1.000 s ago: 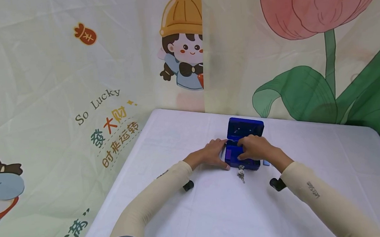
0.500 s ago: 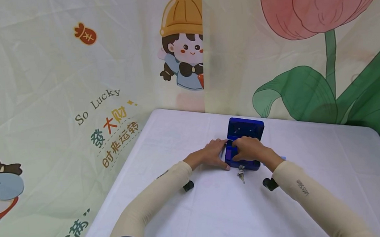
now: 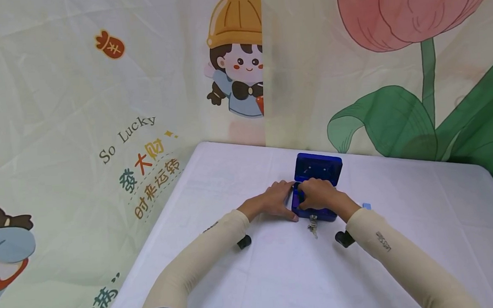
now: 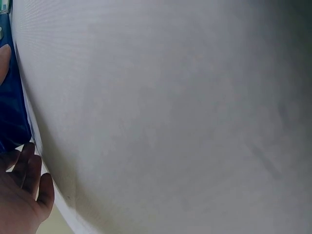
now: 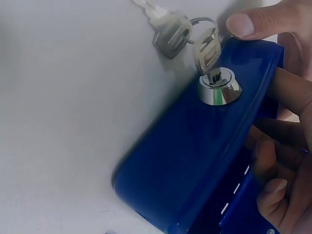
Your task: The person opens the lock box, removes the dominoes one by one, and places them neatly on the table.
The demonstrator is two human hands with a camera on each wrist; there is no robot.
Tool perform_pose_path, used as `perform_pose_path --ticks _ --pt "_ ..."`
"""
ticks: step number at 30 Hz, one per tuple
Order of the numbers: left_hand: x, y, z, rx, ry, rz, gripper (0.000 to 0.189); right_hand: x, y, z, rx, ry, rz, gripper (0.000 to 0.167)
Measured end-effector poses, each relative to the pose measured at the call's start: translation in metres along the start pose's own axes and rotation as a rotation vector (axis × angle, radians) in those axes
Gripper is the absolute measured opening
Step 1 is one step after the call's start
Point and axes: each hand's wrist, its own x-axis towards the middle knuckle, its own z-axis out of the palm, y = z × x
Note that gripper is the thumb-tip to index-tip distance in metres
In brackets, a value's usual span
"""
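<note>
A small blue cash box (image 3: 325, 214) stands on the table with its lid (image 3: 315, 165) raised. My left hand (image 3: 278, 201) holds the box's left side, thumb by the front corner and fingers toward the back. In the right wrist view, the left thumb (image 5: 263, 23) touches the box by the lock (image 5: 220, 90). One key (image 5: 208, 51) sits in that lock, and a second key (image 5: 170, 36) hangs from its ring. My right hand (image 3: 320, 194) reaches down inside the box with bent fingers. Whether it grips anything there is hidden.
A white cloth-covered table (image 3: 275, 274) extends around the box. Beyond my right forearm lies a small light-blue item (image 3: 366, 206). Black wrist cameras (image 3: 345, 239) hang under the forearms. A printed curtain (image 3: 301, 75) stands behind the table.
My right hand has shifted left inside the cash box, toward its left end, and the forearm followed. More of the table right of the box shows. My left hand has stayed still.
</note>
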Motion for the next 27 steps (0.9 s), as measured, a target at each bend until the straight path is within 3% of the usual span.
perform_pose_path --ticks 27 --pt "-0.001 -0.002 0.001 0.013 0.006 0.009 0.114 0.010 -0.005 0.011 -0.013 0.004 0.035 0.046"
